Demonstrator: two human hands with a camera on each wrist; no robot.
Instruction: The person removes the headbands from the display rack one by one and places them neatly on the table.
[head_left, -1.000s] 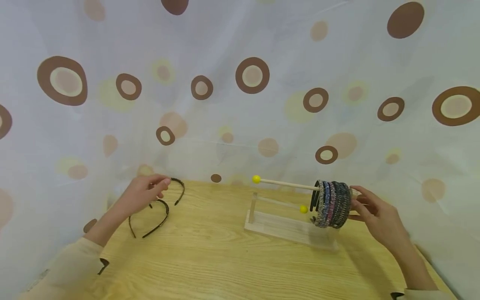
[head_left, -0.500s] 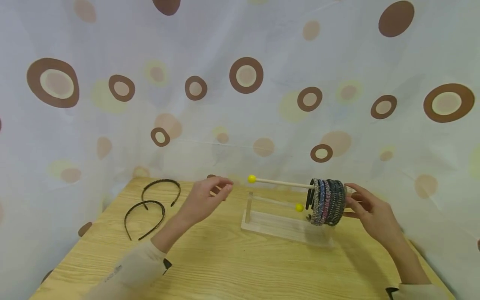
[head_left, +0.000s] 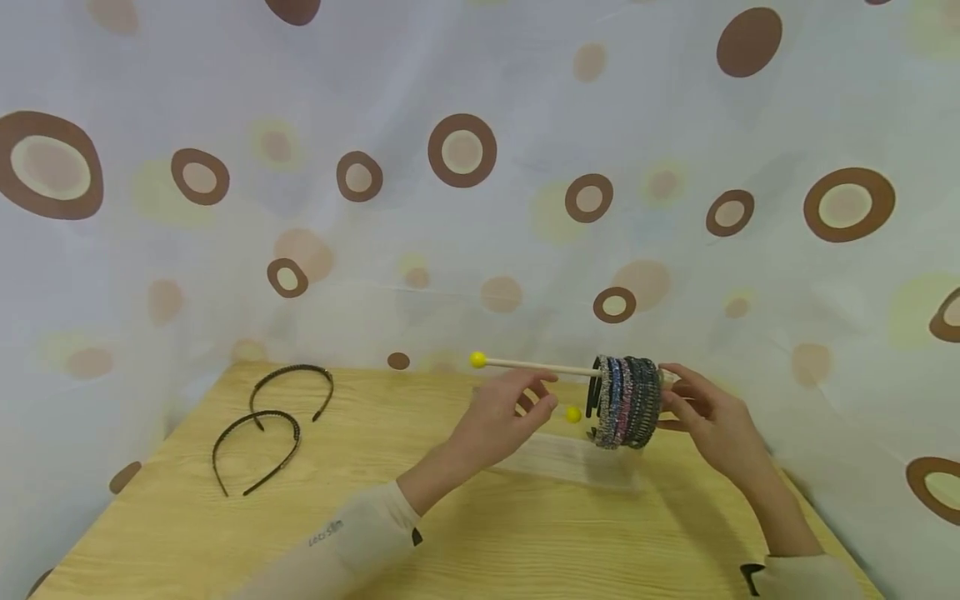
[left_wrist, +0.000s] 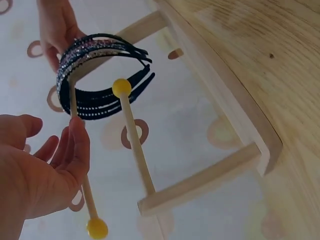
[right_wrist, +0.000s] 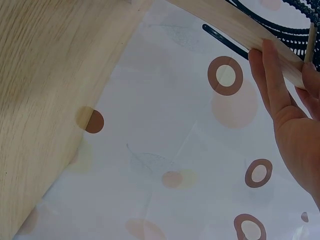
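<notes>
A wooden headband stand (left_wrist: 220,80) has two rods tipped with yellow balls. On its upper rod (head_left: 540,366) hangs a bunch of headbands (head_left: 626,404), glittery grey, blue, pink and black, pushed to the right end. My right hand (head_left: 716,425) holds the stand's right upright (right_wrist: 270,42) beside the bunch, fingers along one face and thumb at its end. My left hand (head_left: 510,417) is just in front of the upper rod, fingers loosely bent with nothing between them. In the left wrist view its fingertips overlap that rod. The lower rod, ending in a yellow ball (left_wrist: 121,87), carries no headbands.
Two thin black headbands, a nearer one (head_left: 255,417) and a farther one (head_left: 292,368), lie at the left of the wooden table (head_left: 555,542). Behind the table hangs a pale curtain (head_left: 375,83) with brown and beige circles.
My left hand has moved right, from over the loose headbands to the front of the stand. The right hand stays at the upright. The head view has turned slightly right.
</notes>
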